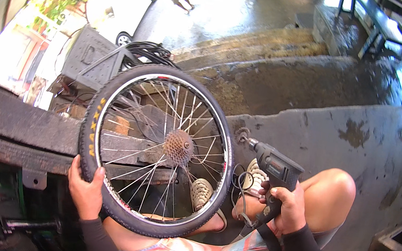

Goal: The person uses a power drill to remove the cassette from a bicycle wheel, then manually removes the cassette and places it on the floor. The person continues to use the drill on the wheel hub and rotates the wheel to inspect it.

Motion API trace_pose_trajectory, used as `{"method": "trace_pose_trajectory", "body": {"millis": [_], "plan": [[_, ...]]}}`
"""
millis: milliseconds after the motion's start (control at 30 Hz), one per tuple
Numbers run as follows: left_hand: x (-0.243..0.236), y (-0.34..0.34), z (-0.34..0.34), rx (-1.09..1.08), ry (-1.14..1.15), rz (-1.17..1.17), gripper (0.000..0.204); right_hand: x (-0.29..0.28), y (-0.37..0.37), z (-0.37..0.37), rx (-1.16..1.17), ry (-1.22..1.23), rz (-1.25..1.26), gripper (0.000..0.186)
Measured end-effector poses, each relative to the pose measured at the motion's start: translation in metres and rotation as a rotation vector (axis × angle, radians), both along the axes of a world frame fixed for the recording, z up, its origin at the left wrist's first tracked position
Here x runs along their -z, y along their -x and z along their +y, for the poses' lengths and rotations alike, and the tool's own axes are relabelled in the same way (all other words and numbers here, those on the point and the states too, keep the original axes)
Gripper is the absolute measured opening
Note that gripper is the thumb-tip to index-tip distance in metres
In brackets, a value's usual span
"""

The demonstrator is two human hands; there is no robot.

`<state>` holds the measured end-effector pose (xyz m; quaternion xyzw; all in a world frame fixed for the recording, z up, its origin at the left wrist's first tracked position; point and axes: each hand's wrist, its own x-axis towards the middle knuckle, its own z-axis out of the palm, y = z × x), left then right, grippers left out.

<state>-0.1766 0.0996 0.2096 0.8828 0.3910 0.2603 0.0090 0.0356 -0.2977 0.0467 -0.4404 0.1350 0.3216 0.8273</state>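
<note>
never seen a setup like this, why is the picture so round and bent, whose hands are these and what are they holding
There's no machine here: the bare hands belong to the person wearing a wide fisheye camera on their head. It looks down, and its lens bends straight edges.

The left hand grips the edge of a black-tyred, wire-spoked bicycle wheel. The right hand holds a dark grey, corded power drill with a round, brush-like tip.

Behind the wheel are a dark, weathered wooden beam and a grey metal box.

One bicycle wheel [178, 147], one drill [276, 167] and two foreground hands [86, 194] [294, 211] show.
</note>
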Motion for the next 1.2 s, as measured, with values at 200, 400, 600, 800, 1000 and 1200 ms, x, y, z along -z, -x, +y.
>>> {"method": "trace_pose_trajectory", "body": {"millis": [200, 400, 600, 800, 1000, 1200], "plan": [[-0.013, -0.019, 0.010, -0.135, 0.127, -0.123, 0.074, 0.015, 0.007, 0.003, -0.035, -0.020, -0.035, 0.056], [-0.018, -0.056, -0.060, 0.211, 0.286, -0.442, 0.071, 0.026, 0.006, 0.000, 0.032, -0.015, -0.001, 0.045], [-0.013, -0.051, -0.118, 0.416, 0.201, -0.452, 0.079, 0.036, 0.005, -0.002, 0.074, 0.008, 0.029, 0.040], [-0.008, -0.033, -0.153, 0.601, 0.410, -0.481, 0.087, 0.042, 0.000, 0.000, 0.104, 0.067, 0.061, 0.036], [-0.007, -0.049, -0.181, 0.946, 0.717, -0.434, 0.089, 0.043, -0.005, 0.000, 0.094, -0.003, 0.059, 0.033], [0.005, -0.065, -0.234, 1.171, 0.781, -0.483, 0.070, 0.091, -0.014, -0.011, 0.059, 0.113, 0.206, 0.032]]}}
